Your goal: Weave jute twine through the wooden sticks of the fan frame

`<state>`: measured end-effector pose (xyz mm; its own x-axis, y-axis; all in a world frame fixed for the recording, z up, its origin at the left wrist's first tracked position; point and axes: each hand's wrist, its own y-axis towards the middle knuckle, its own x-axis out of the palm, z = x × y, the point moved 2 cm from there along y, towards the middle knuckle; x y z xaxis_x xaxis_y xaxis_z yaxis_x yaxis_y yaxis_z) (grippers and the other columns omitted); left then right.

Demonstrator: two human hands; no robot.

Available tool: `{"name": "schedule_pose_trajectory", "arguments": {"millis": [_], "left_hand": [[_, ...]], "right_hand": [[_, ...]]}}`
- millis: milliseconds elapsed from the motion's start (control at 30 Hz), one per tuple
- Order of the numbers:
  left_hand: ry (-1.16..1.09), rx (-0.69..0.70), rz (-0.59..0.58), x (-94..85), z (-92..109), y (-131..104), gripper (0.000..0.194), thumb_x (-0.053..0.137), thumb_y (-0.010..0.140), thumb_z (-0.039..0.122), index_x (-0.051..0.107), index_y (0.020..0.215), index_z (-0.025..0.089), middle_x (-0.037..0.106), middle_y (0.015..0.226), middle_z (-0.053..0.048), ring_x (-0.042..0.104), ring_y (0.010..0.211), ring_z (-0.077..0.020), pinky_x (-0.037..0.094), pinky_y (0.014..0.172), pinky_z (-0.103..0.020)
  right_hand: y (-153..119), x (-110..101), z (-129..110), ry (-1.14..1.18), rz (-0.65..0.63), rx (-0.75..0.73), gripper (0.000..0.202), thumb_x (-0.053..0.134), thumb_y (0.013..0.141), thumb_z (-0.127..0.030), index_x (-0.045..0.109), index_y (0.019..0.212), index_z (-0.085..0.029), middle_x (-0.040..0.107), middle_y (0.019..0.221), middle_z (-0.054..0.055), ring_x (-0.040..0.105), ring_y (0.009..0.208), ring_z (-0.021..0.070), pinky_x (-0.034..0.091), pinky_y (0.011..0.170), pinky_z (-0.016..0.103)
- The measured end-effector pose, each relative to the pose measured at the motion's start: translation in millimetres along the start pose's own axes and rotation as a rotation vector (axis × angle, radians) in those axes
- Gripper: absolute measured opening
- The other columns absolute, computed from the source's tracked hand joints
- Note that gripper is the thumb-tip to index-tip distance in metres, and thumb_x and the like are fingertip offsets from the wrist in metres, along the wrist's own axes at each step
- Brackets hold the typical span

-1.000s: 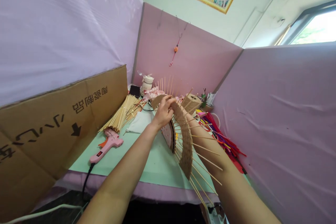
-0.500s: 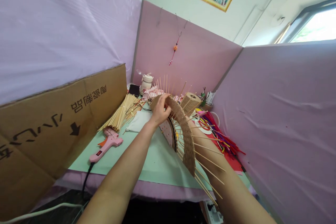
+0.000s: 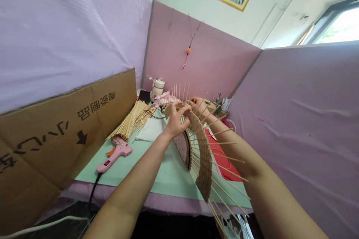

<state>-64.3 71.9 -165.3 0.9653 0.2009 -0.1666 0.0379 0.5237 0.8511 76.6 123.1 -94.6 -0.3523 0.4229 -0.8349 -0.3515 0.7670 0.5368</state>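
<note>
A fan-shaped weaving made of thin wooden sticks carries a wide curved band of brown twine (image 3: 205, 157); bare stick ends radiate past its outer edge. Toward its inner side sits a pink dotted half-round panel (image 3: 182, 146) with a dark rim. My left hand (image 3: 176, 122) is closed on the upper part of the band, thumb and fingers gripping its edge. Just to the right, my right hand (image 3: 199, 105) is among the upper sticks at the band's top, fingers bent together; what they pinch is too small to make out. Behind it, a twine spool (image 3: 209, 105) is partly hidden.
A pink glue gun (image 3: 116, 155) and a bundle of wooden sticks (image 3: 129, 119) lie left, beside a cardboard panel (image 3: 70, 134). A white cloth pouch (image 3: 150, 129), a phone (image 3: 144, 96) and a white bottle (image 3: 157, 89) are farther back. Red sheets (image 3: 224, 160) lie under my right arm.
My right hand, hidden behind the weaving before, has come up into view at its top edge. The weaving has shifted slightly right and down, with my left hand still holding it.
</note>
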Motion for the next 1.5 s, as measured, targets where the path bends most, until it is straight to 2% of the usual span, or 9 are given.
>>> {"name": "schedule_pose_trajectory", "arguments": {"millis": [133, 233, 367, 600, 833, 1067, 1267, 1500], "left_hand": [[-0.008, 0.025, -0.01, 5.0, 1, -3, 0.041, 0.057, 0.072, 0.013, 0.058, 0.113, 0.021, 0.037, 0.125, -0.009, 0.044, 0.119, -0.0243, 0.038, 0.107, -0.043], [0.028, 0.026, -0.004, 6.0, 1, -3, 0.041, 0.056, 0.073, 0.013, 0.058, 0.112, 0.022, 0.04, 0.126, -0.009, 0.043, 0.122, -0.0252, 0.035, 0.109, -0.045], [0.049, 0.038, 0.001, 6.1, 1, -3, 0.04, 0.056, 0.073, 0.014, 0.059, 0.112, 0.023, 0.041, 0.13, -0.009, 0.043, 0.124, -0.0258, 0.036, 0.108, -0.045], [0.053, 0.06, -0.016, 4.2, 2, -2, 0.04, 0.056, 0.072, 0.014, 0.059, 0.11, 0.022, 0.044, 0.136, -0.009, 0.043, 0.124, -0.026, 0.036, 0.107, -0.044], [0.064, 0.042, -0.051, 3.0, 5, -1, 0.04, 0.056, 0.072, 0.014, 0.059, 0.111, 0.023, 0.043, 0.138, -0.009, 0.043, 0.124, -0.0268, 0.035, 0.108, -0.046], [0.034, 0.063, 0.025, 6.2, 0, -4, 0.041, 0.059, 0.071, 0.014, 0.062, 0.111, 0.021, 0.038, 0.118, -0.008, 0.046, 0.11, -0.0221, 0.04, 0.102, -0.04], [0.154, 0.11, 0.029, 6.5, 0, -8, 0.044, 0.059, 0.077, 0.022, 0.061, 0.121, 0.022, 0.037, 0.103, -0.006, 0.043, 0.101, -0.021, 0.041, 0.096, -0.039], [0.24, 0.116, 0.004, 5.2, 3, -10, 0.045, 0.057, 0.08, 0.027, 0.06, 0.125, 0.023, 0.039, 0.099, -0.005, 0.043, 0.095, -0.0201, 0.042, 0.092, -0.039]], "right_hand": [[31, -10, 12, 0.099, 0.082, 0.122, 0.03, 0.053, 0.089, -0.036, 0.06, 0.072, -0.013, 0.057, 0.064, 0.0, 0.045, 0.057, 0.0098, 0.036, 0.053, 0.024], [38, -17, 15, 0.209, 0.155, 0.136, 0.028, 0.059, 0.082, -0.035, 0.056, 0.063, -0.015, 0.051, 0.058, -0.002, 0.039, 0.056, 0.0096, 0.032, 0.054, 0.024], [41, -14, 14, 0.231, 0.154, 0.131, 0.026, 0.061, 0.08, -0.037, 0.058, 0.065, -0.016, 0.054, 0.059, -0.001, 0.041, 0.057, 0.0104, 0.032, 0.055, 0.025], [51, 3, 10, 0.216, 0.054, 0.179, 0.022, 0.064, 0.076, -0.034, 0.063, 0.068, -0.014, 0.062, 0.063, 0.002, 0.049, 0.057, 0.0112, 0.034, 0.054, 0.024], [49, -1, 5, 0.238, 0.088, 0.163, 0.021, 0.065, 0.077, -0.033, 0.064, 0.067, -0.014, 0.064, 0.065, 0.003, 0.051, 0.059, 0.0118, 0.036, 0.056, 0.025], [46, -5, 0, 0.253, 0.123, 0.188, 0.024, 0.065, 0.076, -0.034, 0.059, 0.062, -0.015, 0.056, 0.057, 0.0, 0.044, 0.054, 0.0103, 0.031, 0.053, 0.025], [42, -5, 0, 0.307, 0.164, 0.209, 0.028, 0.063, 0.075, -0.038, 0.055, 0.06, -0.016, 0.05, 0.054, -0.002, 0.04, 0.053, 0.0095, 0.028, 0.051, 0.024], [39, -4, 7, 0.33, 0.243, 0.239, 0.037, 0.063, 0.075, -0.045, 0.05, 0.055, -0.017, 0.044, 0.052, -0.004, 0.035, 0.053, 0.0094, 0.027, 0.051, 0.025]]}}
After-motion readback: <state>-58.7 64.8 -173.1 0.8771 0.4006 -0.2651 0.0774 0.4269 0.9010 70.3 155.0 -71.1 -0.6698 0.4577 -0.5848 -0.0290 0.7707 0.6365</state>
